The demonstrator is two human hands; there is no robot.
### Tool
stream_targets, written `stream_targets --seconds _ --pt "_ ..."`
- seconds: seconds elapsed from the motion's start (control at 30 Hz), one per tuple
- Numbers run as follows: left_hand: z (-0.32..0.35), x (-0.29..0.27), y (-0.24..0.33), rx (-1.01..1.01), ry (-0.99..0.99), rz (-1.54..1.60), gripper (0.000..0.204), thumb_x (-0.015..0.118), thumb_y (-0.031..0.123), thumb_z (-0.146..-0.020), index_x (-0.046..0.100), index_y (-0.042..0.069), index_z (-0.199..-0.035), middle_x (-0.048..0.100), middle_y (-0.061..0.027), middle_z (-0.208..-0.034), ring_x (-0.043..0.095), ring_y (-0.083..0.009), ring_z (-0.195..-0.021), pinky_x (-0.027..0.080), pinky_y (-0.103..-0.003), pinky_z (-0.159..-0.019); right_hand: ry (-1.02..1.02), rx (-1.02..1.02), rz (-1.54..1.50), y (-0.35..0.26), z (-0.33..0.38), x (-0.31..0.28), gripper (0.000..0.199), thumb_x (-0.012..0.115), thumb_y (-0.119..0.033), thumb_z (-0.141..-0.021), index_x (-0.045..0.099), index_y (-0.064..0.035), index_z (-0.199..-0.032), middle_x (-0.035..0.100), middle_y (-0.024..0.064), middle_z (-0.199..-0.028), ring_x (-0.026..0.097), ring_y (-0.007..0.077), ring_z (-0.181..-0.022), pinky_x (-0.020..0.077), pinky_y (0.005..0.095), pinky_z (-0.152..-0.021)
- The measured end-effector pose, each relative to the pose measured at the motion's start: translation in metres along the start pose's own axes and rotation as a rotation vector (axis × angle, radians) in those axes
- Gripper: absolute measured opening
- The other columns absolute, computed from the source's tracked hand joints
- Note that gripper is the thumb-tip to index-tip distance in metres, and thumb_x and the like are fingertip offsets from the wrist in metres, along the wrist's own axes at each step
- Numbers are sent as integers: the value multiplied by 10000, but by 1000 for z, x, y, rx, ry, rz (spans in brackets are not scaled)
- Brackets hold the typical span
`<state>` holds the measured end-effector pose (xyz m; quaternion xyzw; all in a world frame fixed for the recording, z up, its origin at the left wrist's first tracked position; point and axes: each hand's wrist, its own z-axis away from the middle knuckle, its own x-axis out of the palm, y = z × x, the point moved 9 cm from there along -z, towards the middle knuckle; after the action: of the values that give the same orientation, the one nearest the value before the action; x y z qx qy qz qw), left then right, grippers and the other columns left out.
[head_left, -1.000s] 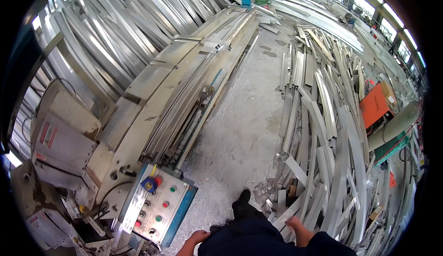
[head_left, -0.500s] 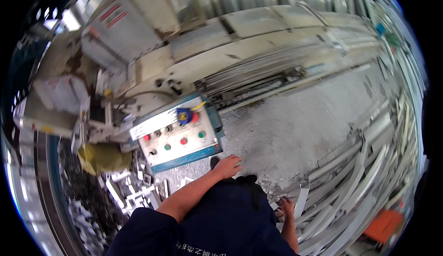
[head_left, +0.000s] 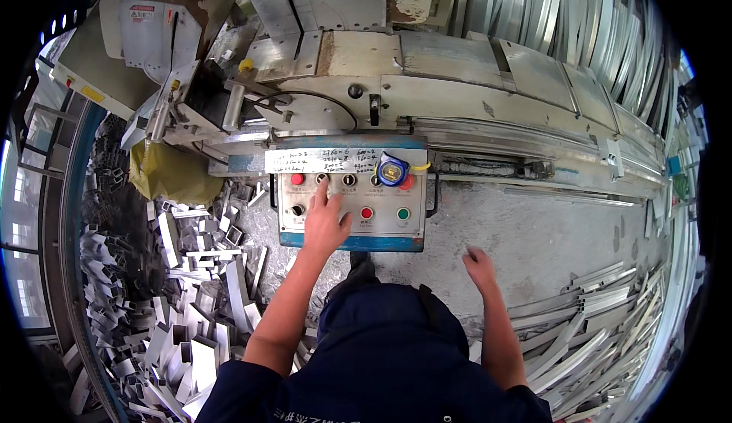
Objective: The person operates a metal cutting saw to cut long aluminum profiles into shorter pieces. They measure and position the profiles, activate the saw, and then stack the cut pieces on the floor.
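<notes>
My left hand (head_left: 326, 226) reaches over a control box (head_left: 351, 241) with a pale face and blue edges. Its fingers are apart and stretched out, the index fingertip at a black rotary switch (head_left: 322, 180) in the upper row. I cannot tell whether finger and switch touch. Under the palm, part of the panel is hidden. A blue tape measure (head_left: 391, 170) lies at the panel's upper right, partly over a red button (head_left: 406, 182). My right hand (head_left: 479, 267) hangs over the floor, right of the box; its fingers are blurred.
Behind the box runs a long cream-coloured machine (head_left: 438, 91). Short metal tube offcuts (head_left: 202, 320) are heaped at left, near a yellow sack (head_left: 171, 175). Long metal profiles (head_left: 595, 339) lie at right, and more metal lengths (head_left: 534, 19) stand at the back.
My view has turned, so the control box now sits squarely ahead. My left hand has moved from below the box onto its panel. My right hand has risen away from the metal profiles.
</notes>
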<state>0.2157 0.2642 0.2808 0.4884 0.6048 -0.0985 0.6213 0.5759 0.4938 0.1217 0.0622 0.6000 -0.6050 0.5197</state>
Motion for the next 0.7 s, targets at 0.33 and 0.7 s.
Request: stream_targets --seconds 0.33,0.7 --pt "-26 32 -11 -59 -184 1 417 688 111 -693 614 42 -1097 373 -277 -1452 669 -392 -842 566 -441 -716 -84 -460 43 -213 13 89 103 664 -122 -772 634 -70 -855 625 125 -861 627 318 -820 522 403 -695" --pt "-29 41 0 11 -227 -110 256 697 149 -712 616 3 -905 379 -355 -1401 668 -402 -700 565 -443 -604 -22 -477 63 -211 11 94 85 662 -83 -725 598 -87 -781 574 107 -832 598 324 -806 517 428 -678"
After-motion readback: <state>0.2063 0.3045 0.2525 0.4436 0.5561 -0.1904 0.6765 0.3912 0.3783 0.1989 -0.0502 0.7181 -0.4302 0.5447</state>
